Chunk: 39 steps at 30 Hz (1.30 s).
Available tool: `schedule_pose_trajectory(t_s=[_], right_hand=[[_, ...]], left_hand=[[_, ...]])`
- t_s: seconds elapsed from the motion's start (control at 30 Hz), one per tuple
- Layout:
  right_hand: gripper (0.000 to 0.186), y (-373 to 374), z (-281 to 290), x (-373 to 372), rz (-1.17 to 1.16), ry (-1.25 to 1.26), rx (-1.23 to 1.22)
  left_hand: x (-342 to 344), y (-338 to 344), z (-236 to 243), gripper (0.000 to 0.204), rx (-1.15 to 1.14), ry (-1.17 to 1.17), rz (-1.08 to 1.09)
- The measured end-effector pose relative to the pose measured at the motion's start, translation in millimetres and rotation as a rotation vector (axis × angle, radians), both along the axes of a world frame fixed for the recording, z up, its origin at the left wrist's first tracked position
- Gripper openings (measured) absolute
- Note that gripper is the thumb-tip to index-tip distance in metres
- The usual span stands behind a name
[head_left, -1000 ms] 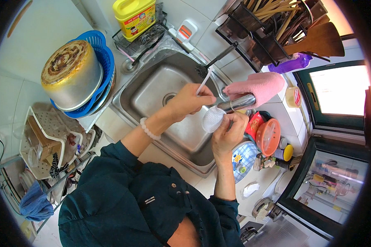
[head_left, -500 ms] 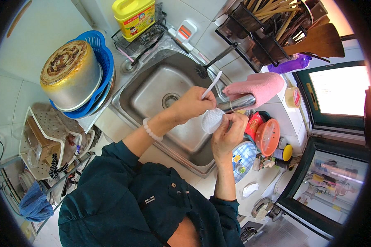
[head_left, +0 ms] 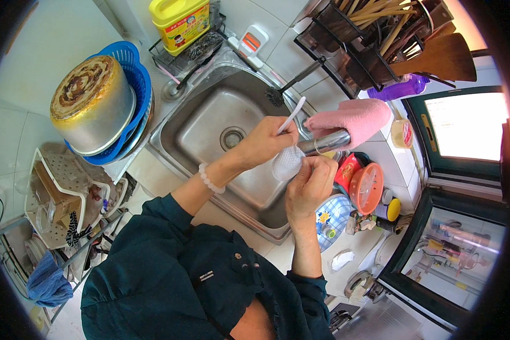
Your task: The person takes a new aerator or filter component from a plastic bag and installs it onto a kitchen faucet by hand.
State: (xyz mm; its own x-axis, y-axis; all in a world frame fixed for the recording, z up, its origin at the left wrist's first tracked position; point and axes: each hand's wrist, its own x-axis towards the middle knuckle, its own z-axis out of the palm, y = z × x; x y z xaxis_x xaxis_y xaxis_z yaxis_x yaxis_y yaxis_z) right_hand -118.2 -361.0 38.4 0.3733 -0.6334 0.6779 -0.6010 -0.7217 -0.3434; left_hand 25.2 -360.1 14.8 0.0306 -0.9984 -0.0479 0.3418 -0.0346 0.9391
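Over the sink (head_left: 170, 133), my left hand (head_left: 266, 140) is closed around the white handle of a small strainer (head_left: 287, 163). The handle's end sticks up past my fingers. The strainer's round, white, mesh-like head hangs below that hand. My right hand (head_left: 311, 187) is closed too, pinching the edge of the mesh head between thumb and fingers. Just beyond my hands is the metal faucet (head_left: 331, 140), with a pink cloth (head_left: 351, 116) draped over it. My fingers hide where the handle meets the head.
On the left, an upturned pot (head_left: 96, 107) rests on a blue basket (head_left: 131, 56). A black brush (head_left: 275, 96) leans at the sink's far edge, below a utensil rack (head_left: 345, 73). An orange basket (head_left: 366, 188) and a blue checkered cloth (head_left: 334, 218) lie on the right.
The mesh head has turned slightly and shifted a little to the left. My right hand has moved slightly left with it, while my left hand keeps its grip on the handle.
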Motion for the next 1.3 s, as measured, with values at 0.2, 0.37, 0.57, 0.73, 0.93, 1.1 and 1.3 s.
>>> schedule_pose_trajectory(t_s=[0.2, 0.37, 0.57, 0.73, 0.93, 1.1, 1.3], right_hand=[[0.015, 1.4, 0.1, 2.3, -0.007, -0.018, 0.007], [0.016, 4.0, -1.8, 1.9, 0.001, -0.05, 0.041], [0.013, 4.4, -4.3, -0.8, 0.013, -0.134, 0.111], [0.013, 5.4, -4.6, -1.8, 0.014, -0.15, 0.137], [0.014, 5.1, -2.6, -4.5, 0.028, -0.131, 0.169], [0.012, 5.0, -6.9, -4.8, 0.039, -0.129, 0.155], [0.009, 7.3, -10.8, -4.2, 0.024, -0.19, 0.202]], left_hand=[[5.0, -9.7, -0.7, 0.01, -0.085, -0.096, -0.042], [9.9, -14.7, -6.0, 0.011, -0.141, -0.129, -0.095], [16.9, -12.2, -1.8, 0.01, -0.1, -0.117, -0.158], [16.3, -11.1, -5.0, 0.008, -0.09, -0.04, -0.173], [14.7, -12.5, 1.1, 0.009, -0.059, -0.077, -0.161], [12.5, -17.0, 2.0, 0.009, -0.162, -0.167, -0.123], [12.1, -19.8, 3.1, 0.008, -0.192, -0.252, -0.114]])
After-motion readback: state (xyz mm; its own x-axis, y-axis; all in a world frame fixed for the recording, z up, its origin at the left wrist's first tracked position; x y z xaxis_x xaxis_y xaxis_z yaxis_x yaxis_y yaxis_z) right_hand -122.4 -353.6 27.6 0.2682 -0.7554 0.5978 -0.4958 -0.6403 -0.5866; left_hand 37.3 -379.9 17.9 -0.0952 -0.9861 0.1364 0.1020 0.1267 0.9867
